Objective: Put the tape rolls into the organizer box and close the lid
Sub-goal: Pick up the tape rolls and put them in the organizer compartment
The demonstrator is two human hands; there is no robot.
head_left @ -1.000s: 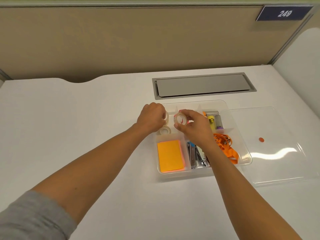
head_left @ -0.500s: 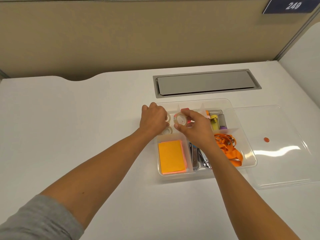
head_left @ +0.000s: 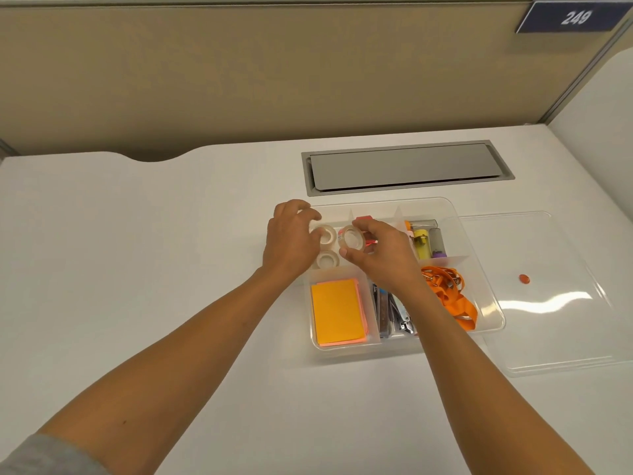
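Observation:
The clear organizer box [head_left: 493, 303] stands open on the white desk. Two clear tape rolls lie in its back-left compartment, one at the back [head_left: 326, 235] and one in front of it [head_left: 327, 260]. My left hand [head_left: 291, 241] hovers over that compartment's left edge with its fingers loosely apart, the fingertips right beside the back roll. My right hand [head_left: 380, 255] pinches a third clear tape roll [head_left: 352, 238] upright between thumb and fingers, just above the divider next to the two lying rolls. The clear lid [head_left: 565, 303] lies flat to the right of the box.
Other compartments hold orange sticky notes [head_left: 337, 311], an orange lanyard [head_left: 452, 296], metal tools [head_left: 394, 313], and a yellow item [head_left: 422, 241]. A grey cable hatch [head_left: 407, 168] sits behind the box. A beige partition rises at the desk's back edge.
My left hand has loosened its fingers, and the back roll now shows lying in the compartment. My right hand keeps its roll in nearly the same spot. The camera shifted slightly.

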